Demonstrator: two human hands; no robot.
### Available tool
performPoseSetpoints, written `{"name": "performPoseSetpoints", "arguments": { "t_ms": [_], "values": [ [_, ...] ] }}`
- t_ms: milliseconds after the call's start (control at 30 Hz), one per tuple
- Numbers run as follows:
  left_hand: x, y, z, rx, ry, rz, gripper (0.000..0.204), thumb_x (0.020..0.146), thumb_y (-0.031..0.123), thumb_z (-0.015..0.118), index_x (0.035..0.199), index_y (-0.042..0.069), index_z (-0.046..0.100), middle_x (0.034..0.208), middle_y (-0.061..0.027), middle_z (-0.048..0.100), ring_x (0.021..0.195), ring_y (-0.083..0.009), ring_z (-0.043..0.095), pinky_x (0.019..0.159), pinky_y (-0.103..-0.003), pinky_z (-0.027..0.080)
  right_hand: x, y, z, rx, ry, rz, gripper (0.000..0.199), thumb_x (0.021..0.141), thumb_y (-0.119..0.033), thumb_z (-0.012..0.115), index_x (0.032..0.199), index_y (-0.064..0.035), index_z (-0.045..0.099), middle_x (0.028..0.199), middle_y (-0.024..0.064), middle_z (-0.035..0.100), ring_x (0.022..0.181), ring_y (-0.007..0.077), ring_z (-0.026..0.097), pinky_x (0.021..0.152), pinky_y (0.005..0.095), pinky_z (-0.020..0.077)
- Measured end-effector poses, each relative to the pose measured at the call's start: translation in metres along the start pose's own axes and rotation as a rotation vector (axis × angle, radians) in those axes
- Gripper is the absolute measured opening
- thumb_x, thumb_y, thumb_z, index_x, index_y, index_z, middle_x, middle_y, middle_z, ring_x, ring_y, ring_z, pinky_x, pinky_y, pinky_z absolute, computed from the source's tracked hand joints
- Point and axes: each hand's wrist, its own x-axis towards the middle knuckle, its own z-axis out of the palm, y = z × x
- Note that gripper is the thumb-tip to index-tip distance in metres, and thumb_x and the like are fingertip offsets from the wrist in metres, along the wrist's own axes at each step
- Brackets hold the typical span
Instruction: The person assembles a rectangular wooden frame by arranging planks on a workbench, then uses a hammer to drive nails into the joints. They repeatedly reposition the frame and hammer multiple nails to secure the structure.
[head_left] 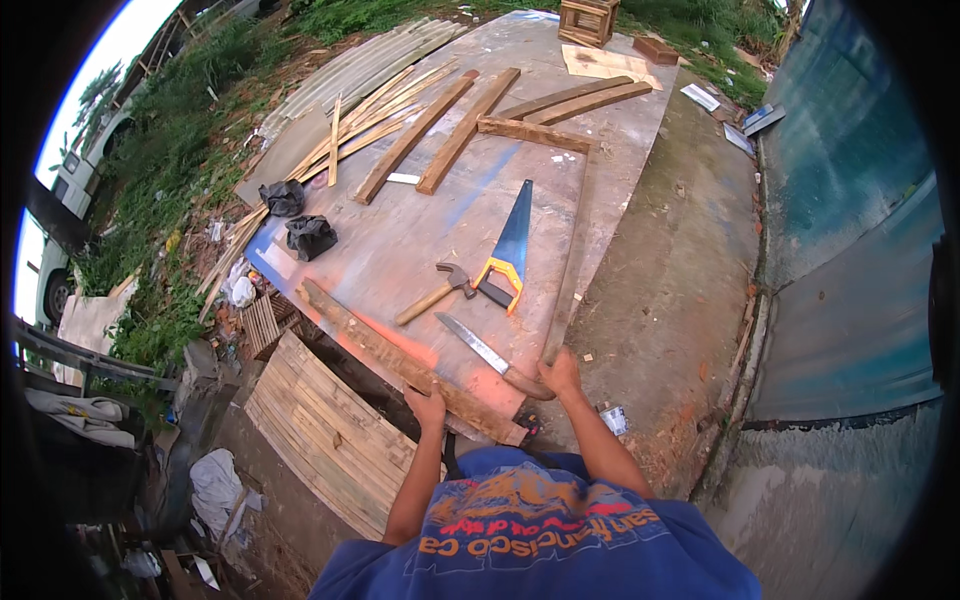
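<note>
My left hand (427,405) is closed on the edge of a rough wooden plank (365,342) lying slantwise along the near side of the work board. At the near right corner, my right hand (562,372) grips the near end of a long thin wooden strip (578,240), which runs along the board's right side. Beside that hand lies a machete (478,345) with a brown handle. A claw hammer (438,293) and a handsaw (512,242) with a yellow-and-black handle rest farther in. A short wooden bar (533,133) meets the strip's far end.
Several thick timbers (468,130) and thin slats (375,120) lie across the far part of the board (450,225). Two black plastic bags (311,237) sit at its left edge. A slatted wooden panel (325,430) stands below left; a blue-green metal wall (850,230) is at right.
</note>
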Motion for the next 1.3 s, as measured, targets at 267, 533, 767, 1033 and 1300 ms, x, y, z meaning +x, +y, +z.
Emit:
{"name": "performPoseSetpoints", "arguments": {
  "t_ms": [267,533,767,1033,1300],
  "values": [
    [0.008,0.053,-0.005,0.376,0.001,-0.333,0.112,0.074,0.053,0.081,0.151,-0.004,0.025,0.148,-0.0278,0.036,0.138,-0.0427,0.037,0.109,-0.061,0.033,-0.044,-0.007,-0.005,0.038,0.132,-0.5,0.07,0.085,-0.029,0.074,0.137,0.0059,0.041,0.13,0.0321,0.047,0.121,0.0487,0.048,0.104,0.0516,0.0409],
    [-0.005,0.047,0.002,0.325,0.034,-0.242,0.104,0.083,0.041,0.077,0.153,-0.005,0.016,0.154,-0.0296,0.024,0.143,-0.0449,0.027,0.113,-0.06,0.026,-0.03,0.004,0.026,0.044,0.391,-0.217,0.078,0.081,-0.032,0.076,0.137,0.0078,0.039,0.127,0.0316,0.05,0.118,0.0482,0.051,0.102,0.0508,0.0418],
    [-0.041,0.063,0.015,0.296,-0.009,0.2,0.088,0.084,0.024,0.071,0.151,-0.006,0.022,0.154,-0.0309,0.025,0.143,-0.0479,0.026,0.116,-0.057,0.022,0.005,0.032,0.039,0.132,0.177,-0.102,0.08,0.082,-0.036,0.076,0.137,0.0093,0.039,0.125,0.0364,0.054,0.118,0.0488,0.055,0.101,0.0499,0.0449],
    [-0.026,0.102,0.044,0.143,-0.134,0.51,0.07,0.082,0.011,0.071,0.143,-0.003,0.038,0.147,-0.0288,0.036,0.137,-0.0468,0.034,0.114,-0.055,0.027,-0.004,0.077,-0.009,0.308,-0.01,-0.049,0.077,0.087,-0.047,0.073,0.137,0.0051,0.047,0.119,0.029,0.062,0.107,0.0353,0.065,0.089,0.0419,0.0532],
    [-0.013,0.137,0.111,0.043,-0.214,0.411,0.054,0.086,0.015,0.072,0.13,-0.006,0.051,0.124,-0.0267,0.058,0.12,-0.0421,0.054,0.106,-0.047,0.041,0.016,0.256,-0.081,-0.006,-0.207,0.283,0.063,0.089,-0.046,0.07,0.123,0.0063,0.061,0.108,0.028,0.069,0.105,0.0348,0.067,0.091,0.0411,0.0529]
  ]
}}
